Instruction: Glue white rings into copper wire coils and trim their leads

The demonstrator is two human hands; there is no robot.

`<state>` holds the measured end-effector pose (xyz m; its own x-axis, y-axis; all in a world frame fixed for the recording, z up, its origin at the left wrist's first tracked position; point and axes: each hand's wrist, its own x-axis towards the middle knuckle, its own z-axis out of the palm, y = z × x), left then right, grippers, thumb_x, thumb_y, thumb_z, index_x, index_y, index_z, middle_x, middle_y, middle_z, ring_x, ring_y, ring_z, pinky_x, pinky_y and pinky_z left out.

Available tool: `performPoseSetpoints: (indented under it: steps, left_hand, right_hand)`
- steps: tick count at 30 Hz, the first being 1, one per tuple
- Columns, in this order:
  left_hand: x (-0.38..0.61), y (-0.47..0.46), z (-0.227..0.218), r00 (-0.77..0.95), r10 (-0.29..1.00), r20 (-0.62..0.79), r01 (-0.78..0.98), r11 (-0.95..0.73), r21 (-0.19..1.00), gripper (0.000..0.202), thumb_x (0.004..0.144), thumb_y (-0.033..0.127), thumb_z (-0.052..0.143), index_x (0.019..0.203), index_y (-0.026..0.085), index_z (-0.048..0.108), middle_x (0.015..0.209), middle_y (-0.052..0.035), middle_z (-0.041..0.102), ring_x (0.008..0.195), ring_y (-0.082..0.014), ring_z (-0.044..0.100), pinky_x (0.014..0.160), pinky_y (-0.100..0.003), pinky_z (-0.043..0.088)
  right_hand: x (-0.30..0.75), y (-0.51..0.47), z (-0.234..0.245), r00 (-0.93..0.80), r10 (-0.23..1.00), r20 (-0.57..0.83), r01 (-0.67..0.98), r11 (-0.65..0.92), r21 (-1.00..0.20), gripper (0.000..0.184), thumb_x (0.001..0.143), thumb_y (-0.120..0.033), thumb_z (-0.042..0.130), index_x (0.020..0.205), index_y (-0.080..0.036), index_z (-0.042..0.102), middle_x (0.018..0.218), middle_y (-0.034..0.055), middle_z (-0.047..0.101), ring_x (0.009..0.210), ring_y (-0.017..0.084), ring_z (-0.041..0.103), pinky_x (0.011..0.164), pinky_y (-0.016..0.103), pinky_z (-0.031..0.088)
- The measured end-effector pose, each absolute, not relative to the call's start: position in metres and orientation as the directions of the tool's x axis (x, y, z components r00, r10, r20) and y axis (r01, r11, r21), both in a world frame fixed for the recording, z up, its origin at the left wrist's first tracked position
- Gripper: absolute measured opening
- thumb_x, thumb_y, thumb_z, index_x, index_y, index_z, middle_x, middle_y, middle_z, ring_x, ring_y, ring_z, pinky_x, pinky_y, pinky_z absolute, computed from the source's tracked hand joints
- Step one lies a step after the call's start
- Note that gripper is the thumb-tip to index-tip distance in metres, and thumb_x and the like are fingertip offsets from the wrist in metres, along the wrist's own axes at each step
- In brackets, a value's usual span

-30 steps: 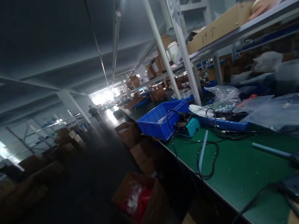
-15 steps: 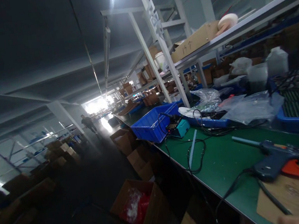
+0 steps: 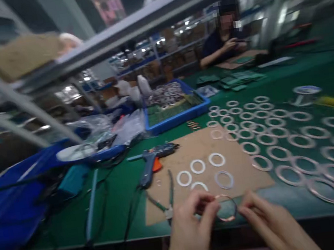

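Observation:
My left hand (image 3: pixel 191 229) and my right hand (image 3: pixel 273 226) meet at the near edge of the green bench, fingers pinched on a thin coppery ring (image 3: pixel 227 208) held between them. Just beyond lies a brown cardboard sheet (image 3: pixel 203 165) with several white rings (image 3: pixel 197 166) on it. Small pliers (image 3: pixel 167 201) lie on the cardboard's left edge, close to my left hand. A blue glue gun (image 3: pixel 153 162) rests further back on the left. The picture is blurred by motion.
Many rings (image 3: pixel 267 127) lie in rows on the green mat to the right. A blue tray (image 3: pixel 173 107) of parts stands behind, with plastic bags and a blue bin (image 3: pixel 12 200) at left. A person (image 3: pixel 223 38) sits across the bench. A shelf rail (image 3: pixel 140 25) crosses overhead.
The view has swung from the dark aisle on the left to the bench in front. Both my hands have come into view, holding a ring.

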<state>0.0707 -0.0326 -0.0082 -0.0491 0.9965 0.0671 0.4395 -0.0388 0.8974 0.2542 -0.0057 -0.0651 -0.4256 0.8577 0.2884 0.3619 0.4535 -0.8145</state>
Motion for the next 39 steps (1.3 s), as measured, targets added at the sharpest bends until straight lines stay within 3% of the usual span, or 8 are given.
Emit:
performPoseSetpoints:
  steps: [4, 8, 13, 24, 27, 30, 36, 39]
  left_hand:
    - [0.072, 0.006, -0.014, 0.114, 0.989, 0.094, 0.567, -0.143, 0.811, 0.018, 0.09, 0.034, 0.051, 0.09, 0.02, 0.063, 0.08, 0.0009, 0.064, 0.069, -0.0099, 0.06, 0.066, -0.022, 0.045]
    - [0.086, 0.042, -0.019, 0.143, 0.959, 0.247, 0.777, -0.263, 0.573, 0.011, 0.087, 0.025, 0.055, 0.084, 0.019, 0.064, 0.08, -0.0002, 0.063, 0.071, -0.0125, 0.057, 0.067, -0.025, 0.041]
    - [0.093, 0.068, -0.03, 0.17, 0.971, 0.169, 0.897, -0.224, 0.38, 0.009, 0.084, 0.018, 0.056, 0.08, 0.018, 0.064, 0.078, -0.0019, 0.064, 0.074, -0.0155, 0.056, 0.066, -0.027, 0.037]
    - [0.085, 0.068, -0.036, 0.162, 0.968, 0.194, 0.911, -0.222, 0.348, 0.016, 0.09, 0.022, 0.051, 0.083, 0.018, 0.065, 0.083, -0.0027, 0.063, 0.08, -0.0168, 0.057, 0.073, -0.029, 0.04]
    - [0.047, 0.052, -0.023, 0.121, 0.928, 0.352, 0.912, -0.245, 0.33, 0.017, 0.091, 0.028, 0.051, 0.088, 0.018, 0.064, 0.087, -0.0028, 0.064, 0.079, -0.0152, 0.059, 0.074, -0.027, 0.042]
    - [-0.008, 0.027, -0.016, 0.073, 0.91, 0.408, 0.959, -0.176, 0.222, 0.021, 0.091, 0.036, 0.051, 0.093, 0.019, 0.063, 0.094, -0.0023, 0.064, 0.083, -0.0152, 0.06, 0.077, -0.027, 0.044]
    - [-0.067, -0.019, -0.022, 0.178, 0.94, 0.29, 0.965, -0.224, 0.136, 0.02, 0.092, 0.026, 0.047, 0.106, 0.021, 0.06, 0.103, -0.0035, 0.061, 0.096, -0.0152, 0.058, 0.084, -0.027, 0.046]
    - [-0.062, -0.027, -0.023, 0.292, 0.95, 0.11, 0.947, -0.304, 0.107, 0.04, 0.087, 0.01, 0.043, 0.123, 0.024, 0.053, 0.118, -0.0056, 0.055, 0.107, -0.0169, 0.053, 0.091, -0.032, 0.046]
  right_hand:
    - [0.267, 0.006, -0.06, -0.297, 0.928, 0.225, 0.441, 0.342, -0.83, 0.031, 0.095, -0.038, 0.04, 0.077, -0.016, 0.052, 0.056, -0.0024, 0.042, 0.05, 0.008, 0.038, 0.05, 0.021, 0.029]
    - [0.27, 0.035, -0.067, -0.129, 0.953, 0.275, 0.56, 0.299, -0.773, 0.023, 0.09, -0.034, 0.051, 0.076, -0.016, 0.057, 0.06, -0.0011, 0.045, 0.059, 0.01, 0.043, 0.058, 0.024, 0.029]
    - [0.267, 0.055, -0.079, -0.1, 0.959, 0.267, 0.653, 0.265, -0.709, 0.012, 0.083, -0.025, 0.057, 0.073, -0.017, 0.057, 0.065, -0.0014, 0.051, 0.065, 0.011, 0.046, 0.061, 0.025, 0.029]
    - [0.265, 0.055, -0.082, -0.14, 0.937, 0.319, 0.732, 0.315, -0.604, 0.008, 0.078, -0.017, 0.059, 0.07, -0.016, 0.056, 0.074, 0.0016, 0.052, 0.073, 0.014, 0.048, 0.066, 0.027, 0.034]
    - [0.269, 0.05, -0.077, -0.147, 0.901, 0.408, 0.698, 0.387, -0.603, 0.005, 0.08, -0.018, 0.057, 0.082, -0.015, 0.061, 0.088, 0.0053, 0.053, 0.078, 0.014, 0.049, 0.071, 0.028, 0.039]
    - [0.273, 0.043, -0.076, -0.238, 0.819, 0.522, 0.662, 0.53, -0.53, 0.022, 0.082, -0.014, 0.052, 0.099, -0.02, 0.065, 0.108, 0.0087, 0.049, 0.087, 0.016, 0.049, 0.08, 0.032, 0.041]
    - [0.276, 0.044, -0.09, -0.438, 0.718, 0.541, 0.646, 0.67, -0.366, 0.035, 0.08, -0.007, 0.051, 0.109, -0.02, 0.065, 0.114, 0.0116, 0.048, 0.102, 0.022, 0.048, 0.086, 0.04, 0.041]
    - [0.278, 0.048, -0.096, -0.472, 0.7, 0.536, 0.644, 0.689, -0.333, 0.036, 0.079, -0.007, 0.05, 0.11, -0.019, 0.064, 0.113, 0.011, 0.05, 0.1, 0.022, 0.049, 0.084, 0.039, 0.041]
